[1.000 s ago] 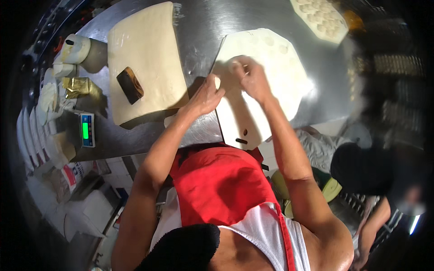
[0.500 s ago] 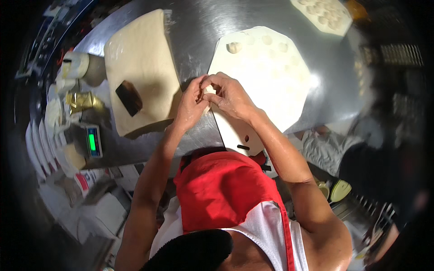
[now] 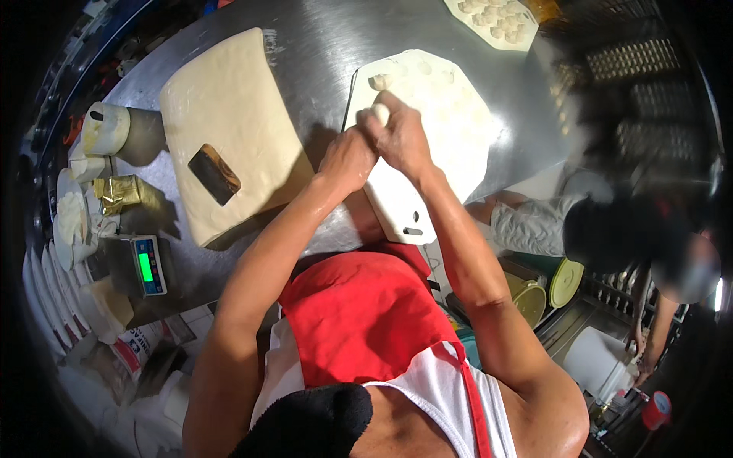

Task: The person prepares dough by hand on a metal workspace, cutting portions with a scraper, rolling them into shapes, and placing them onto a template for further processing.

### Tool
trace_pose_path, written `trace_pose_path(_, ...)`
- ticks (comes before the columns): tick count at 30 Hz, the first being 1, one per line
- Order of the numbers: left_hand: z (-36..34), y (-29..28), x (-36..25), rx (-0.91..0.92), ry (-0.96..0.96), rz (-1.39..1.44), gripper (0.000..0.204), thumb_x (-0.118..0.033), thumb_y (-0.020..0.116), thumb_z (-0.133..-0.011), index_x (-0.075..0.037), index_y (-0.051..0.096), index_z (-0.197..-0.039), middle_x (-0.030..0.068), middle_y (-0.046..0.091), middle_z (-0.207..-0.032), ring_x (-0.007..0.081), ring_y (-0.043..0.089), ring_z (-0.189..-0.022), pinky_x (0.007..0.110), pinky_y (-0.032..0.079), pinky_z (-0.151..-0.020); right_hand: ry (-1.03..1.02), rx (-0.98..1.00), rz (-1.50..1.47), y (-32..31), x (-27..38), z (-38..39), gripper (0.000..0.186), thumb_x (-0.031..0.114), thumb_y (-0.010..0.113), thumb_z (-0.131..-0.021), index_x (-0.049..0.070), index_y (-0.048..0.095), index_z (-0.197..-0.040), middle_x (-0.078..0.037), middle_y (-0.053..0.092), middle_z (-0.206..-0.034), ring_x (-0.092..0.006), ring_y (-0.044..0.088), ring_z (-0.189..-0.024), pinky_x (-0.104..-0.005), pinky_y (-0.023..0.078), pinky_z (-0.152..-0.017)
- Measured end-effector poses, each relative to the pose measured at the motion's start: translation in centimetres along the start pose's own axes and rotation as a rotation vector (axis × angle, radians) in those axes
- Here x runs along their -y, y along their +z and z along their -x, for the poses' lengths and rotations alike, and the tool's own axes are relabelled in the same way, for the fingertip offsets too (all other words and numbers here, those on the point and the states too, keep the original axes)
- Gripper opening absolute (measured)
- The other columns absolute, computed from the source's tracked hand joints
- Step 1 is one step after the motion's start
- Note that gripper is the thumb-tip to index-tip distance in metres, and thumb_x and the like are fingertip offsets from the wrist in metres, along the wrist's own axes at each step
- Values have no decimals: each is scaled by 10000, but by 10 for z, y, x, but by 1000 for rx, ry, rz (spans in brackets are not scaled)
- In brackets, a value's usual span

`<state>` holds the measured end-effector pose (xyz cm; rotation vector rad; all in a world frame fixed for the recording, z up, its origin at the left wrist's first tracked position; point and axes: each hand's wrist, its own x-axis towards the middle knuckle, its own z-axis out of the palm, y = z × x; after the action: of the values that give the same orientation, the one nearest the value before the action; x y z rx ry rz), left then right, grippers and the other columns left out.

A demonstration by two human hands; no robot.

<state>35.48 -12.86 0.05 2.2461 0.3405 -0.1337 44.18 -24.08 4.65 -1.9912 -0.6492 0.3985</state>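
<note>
My right hand is closed around a small, pale dough ball, which bulges out at its thumb side. Pressed close against it, my left hand is curled, its fingertips partly hidden, so what they hold does not show. Both hands are over the left edge of a white, many-sided board with a slotted handle. Just beyond them a shaped dough piece rests on the board, with several paler rounds farther right. To the left lies a thick dough slab, and a dark, wood-edged scraper is on top of it.
Left of the slab are a digital scale, a gold foil packet and a white tub. Another board with dough pieces sits at the far right of the metal table. A person is at the right.
Both hands have turned and closed tighter, and the right has moved slightly farther over the board. The dough between them now shows as a rounded ball at the right hand. The view has shifted.
</note>
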Motion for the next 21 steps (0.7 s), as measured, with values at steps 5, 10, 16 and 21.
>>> trace_pose_path(5, -31, 27, 72, -32, 65, 402, 340, -217, 560, -1030, -7, 605, -1292, 194, 639, -1346, 336, 621, -1236, 428, 510, -1049, -185, 272, -13, -4, 25, 13, 250, 262, 711, -1025, 12, 704, -1024, -130, 762, -969, -215, 694, -936, -410, 545, -942)
trace_pose_path(10, -33, 29, 51, 15, -166, 127, 547, -186, 550, -1070, 18, 416, -1559, 304, 487, -1551, 451, 499, -1449, 486, 406, -1224, -25, -93, 42, -50, -107, -94, 270, 155, 662, -1017, 37, 761, -1239, -202, 789, -1103, -318, 763, -974, -403, 596, -902)
trace_pose_path(16, -13, 6, 9, -70, -314, 362, 619, -130, 674, -1051, -9, 439, -1611, 261, 625, -1462, 356, 608, -1405, 406, 460, -1179, -142, -233, 364, -38, -134, -121, 292, 285, 703, -1021, 54, 772, -1187, -166, 760, -1096, -311, 723, -1048, -444, 564, -931)
trace_pose_path(21, -6, 17, 23, -243, -169, 683, 542, -175, 701, -1064, 24, 515, -1532, 161, 734, -1208, 266, 715, -1109, 379, 536, -1010, 74, 386, -140, -20, -67, -34, 252, 197, 769, -935, 53, 746, -1141, -163, 722, -1081, -267, 700, -967, -396, 556, -897)
